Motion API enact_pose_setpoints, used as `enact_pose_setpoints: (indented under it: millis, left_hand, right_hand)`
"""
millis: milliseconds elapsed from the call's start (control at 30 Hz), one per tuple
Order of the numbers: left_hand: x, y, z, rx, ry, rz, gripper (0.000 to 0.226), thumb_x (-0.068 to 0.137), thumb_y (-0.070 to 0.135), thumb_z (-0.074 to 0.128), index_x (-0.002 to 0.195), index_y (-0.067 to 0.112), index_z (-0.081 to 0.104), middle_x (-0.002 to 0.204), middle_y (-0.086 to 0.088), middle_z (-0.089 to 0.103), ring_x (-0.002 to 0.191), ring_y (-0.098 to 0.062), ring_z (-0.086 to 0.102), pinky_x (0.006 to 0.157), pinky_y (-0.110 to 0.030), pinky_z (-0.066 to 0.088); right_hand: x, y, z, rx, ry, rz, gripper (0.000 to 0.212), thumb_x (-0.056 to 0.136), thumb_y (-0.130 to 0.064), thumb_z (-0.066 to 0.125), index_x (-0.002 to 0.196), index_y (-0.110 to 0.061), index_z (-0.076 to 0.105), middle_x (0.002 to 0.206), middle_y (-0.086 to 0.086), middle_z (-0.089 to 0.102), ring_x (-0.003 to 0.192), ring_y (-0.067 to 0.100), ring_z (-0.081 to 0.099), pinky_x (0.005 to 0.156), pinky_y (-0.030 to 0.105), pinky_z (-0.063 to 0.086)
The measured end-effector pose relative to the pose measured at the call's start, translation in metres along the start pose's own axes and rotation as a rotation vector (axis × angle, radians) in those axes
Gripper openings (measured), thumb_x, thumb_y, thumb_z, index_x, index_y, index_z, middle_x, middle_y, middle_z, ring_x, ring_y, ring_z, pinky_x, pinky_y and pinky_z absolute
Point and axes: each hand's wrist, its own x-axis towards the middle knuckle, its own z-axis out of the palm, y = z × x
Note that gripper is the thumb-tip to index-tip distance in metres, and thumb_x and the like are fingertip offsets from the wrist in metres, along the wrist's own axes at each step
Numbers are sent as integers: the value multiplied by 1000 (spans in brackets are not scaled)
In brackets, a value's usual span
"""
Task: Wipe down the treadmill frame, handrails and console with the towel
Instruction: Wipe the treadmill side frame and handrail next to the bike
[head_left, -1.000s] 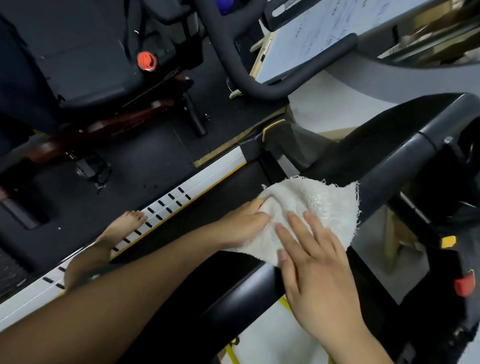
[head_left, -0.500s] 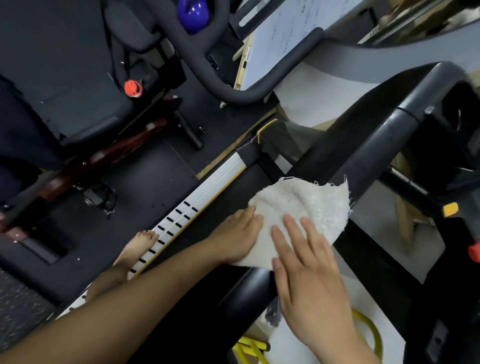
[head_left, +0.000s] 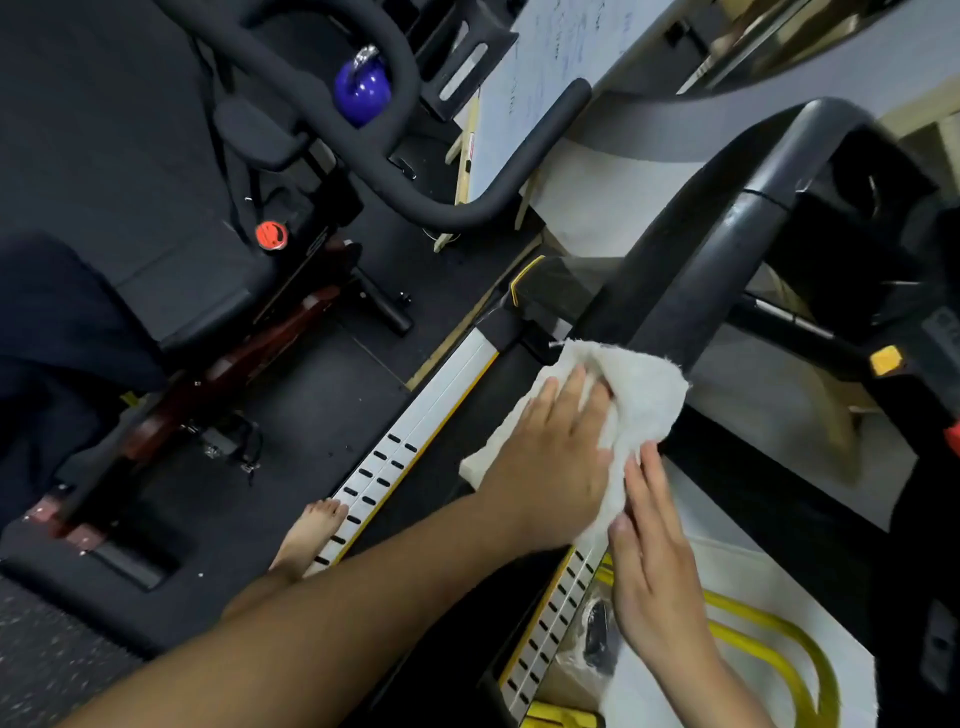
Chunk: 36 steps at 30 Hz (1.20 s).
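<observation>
Presses white towel onto black handrail beneath left hand, fingers extended, uncurled; touches towel edge just beside it with right hand, fingers straight.

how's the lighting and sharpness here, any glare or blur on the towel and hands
Head view: dim, the black handrail sinks into shadow with only a faint sheen; head view: the white towel is brightest yet not blown out; head view: the left hand and right hand look slightly soft.
</observation>
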Motion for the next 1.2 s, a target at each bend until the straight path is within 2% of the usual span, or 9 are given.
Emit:
enact_pose_setpoints:
  millis: [267,400,567,633,733,867,967,1100,1200]
  left_hand:
    - [40,6,0,174,-28,23,66,97,39,12,156,10,13,165,-17,1,150,-41,4,120,-56,16]
    - [66,6,1,216,-32,20,66,100,38,20,158,11,3,164,-16,-7,149,-42,4,119,-54,18]
    - [0,2,11,331,37,103,64,99,38,13,156,9,12,164,-19,2,151,-40,3,121,-52,15]
    - [-24,1,13,412,20,144,65,98,37,18,156,9,15,164,-20,6,151,-42,3,120,-55,15]
    - [-27,6,9,479,25,161,67,96,39,24,156,10,19,163,-20,10,150,-45,3,120,-54,19]
    - [20,14,0,455,18,185,66,98,44,13,156,14,24,165,-14,10,150,-44,0,121,-55,8]
    - [48,20,-2,537,-9,186,70,95,42,5,158,13,14,165,-14,2,150,-40,-8,122,-53,0]
    - [6,18,3,569,-13,209,72,93,33,18,154,-4,12,161,-28,3,150,-42,-5,122,-53,6]
    - [-51,10,3,492,-65,312,76,88,25,42,152,-8,18,161,-28,5,152,-36,-6,123,-50,4]
  right_hand:
    - [41,-8,1,213,152,121,48,105,-27,34,152,-21,25,159,-16,12,132,-27,8,105,-2,9]
    - [69,-19,-13,322,263,200,41,102,-25,45,143,-18,46,157,-10,28,139,-4,25,109,14,21]
    - [38,-22,-10,394,350,282,6,94,-21,60,94,-20,66,111,-14,62,95,-5,57,80,20,46]
    - [13,-26,13,632,327,469,12,95,-32,58,96,-21,62,91,-9,66,84,4,63,68,22,44]
    - [5,-29,34,940,234,664,28,97,-46,50,108,-24,63,98,-5,71,93,12,66,77,31,50]
    - [48,-26,23,1182,251,685,35,101,-45,41,118,-25,64,109,-1,72,102,16,68,97,41,51]
    - [72,-27,10,1301,278,662,32,100,-37,44,115,-20,66,106,1,73,102,18,68,97,38,51]
    - [53,-26,-1,1332,207,577,24,95,-16,47,104,-12,68,86,-1,74,83,13,70,75,28,51]
    - [17,-39,12,1309,104,488,21,95,-21,53,111,-20,66,97,-2,75,94,13,71,83,30,52]
